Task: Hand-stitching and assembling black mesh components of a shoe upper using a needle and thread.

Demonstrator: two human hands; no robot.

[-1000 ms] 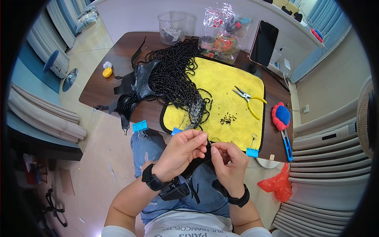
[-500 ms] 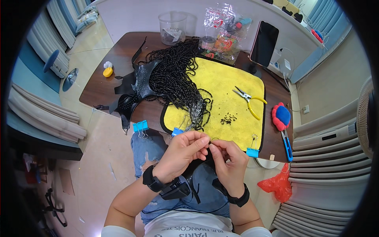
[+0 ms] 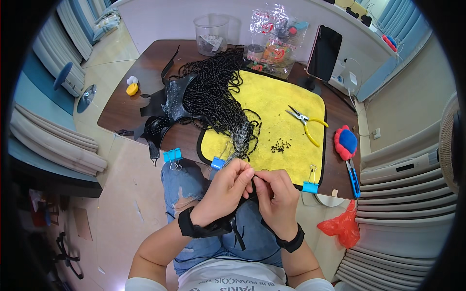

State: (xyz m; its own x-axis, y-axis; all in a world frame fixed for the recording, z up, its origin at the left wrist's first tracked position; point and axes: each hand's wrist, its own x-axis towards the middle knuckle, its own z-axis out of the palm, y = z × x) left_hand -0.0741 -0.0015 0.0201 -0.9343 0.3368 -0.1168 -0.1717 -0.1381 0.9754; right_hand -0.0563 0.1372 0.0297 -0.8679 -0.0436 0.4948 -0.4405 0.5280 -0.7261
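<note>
My left hand and my right hand meet at the near edge of the yellow cloth, thumbs and fingers pinched. What lies between the fingertips is too small to make out. Just beyond them, a thick bundle of black beaded strands narrows to loose pale thread ends. The strands run back to a black studded leather-like piece on the left. Right of the thread ends is a small scatter of black beads on the cloth. Pliers with yellow handles lie beyond the beads, jaws slightly apart.
Blue binder clips grip the cloth's front edge. A clear tub, a plastic bag and a phone on a stand line the back. At right lie a red-and-blue cushion and a blue-handled cutter.
Both hands have shifted slightly, the right one a little to the left, and the left wrist has turned. The fingertips stay pinched. The beads, pliers and strands stay put.
</note>
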